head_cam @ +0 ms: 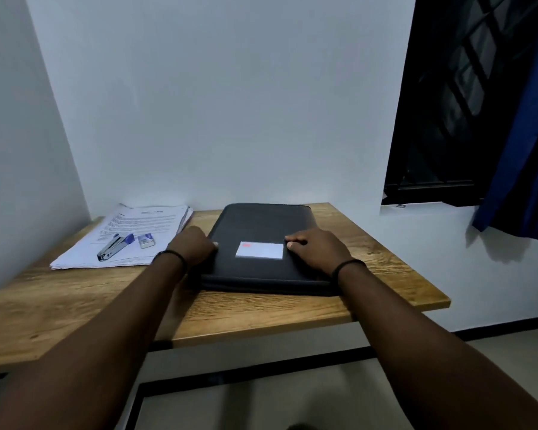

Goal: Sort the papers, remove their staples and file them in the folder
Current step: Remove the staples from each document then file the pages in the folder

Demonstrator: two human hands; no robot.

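Two bare forearms reach from the near edge of the view over the brown wooden table (261,318), each with a thin black band at the wrist. Between them lies the closed, flat, dark grey folder (261,225), in the middle of the table top, its near edge toward the person and its far edge almost at the white wall (218,97). On its cover, at the centre, sits a white rectangular label (260,250) with a small red mark in one corner.

Seen from the label, the left hand (193,245) is at 9 o'clock, at the left edge of the folder, with fingers curled and knuckles up; whether they grip the edge or only rest against it, I cannot tell. At 3 o'clock the right hand (316,248) lies on the cover just beside the label, fingers bent and tips touching the cover, holding nothing that I can see.

Farther left, at about 10 o'clock from the folder, a loose pile of white printed papers (131,225) lies on the table, apart from the folder. On the pile rest a silver and blue stapler (114,247) and, just beside it, a small blue and white box (145,240).

At 2 o'clock, beyond the table, a dark window (454,103) has a blue curtain (522,169) hanging at its right.
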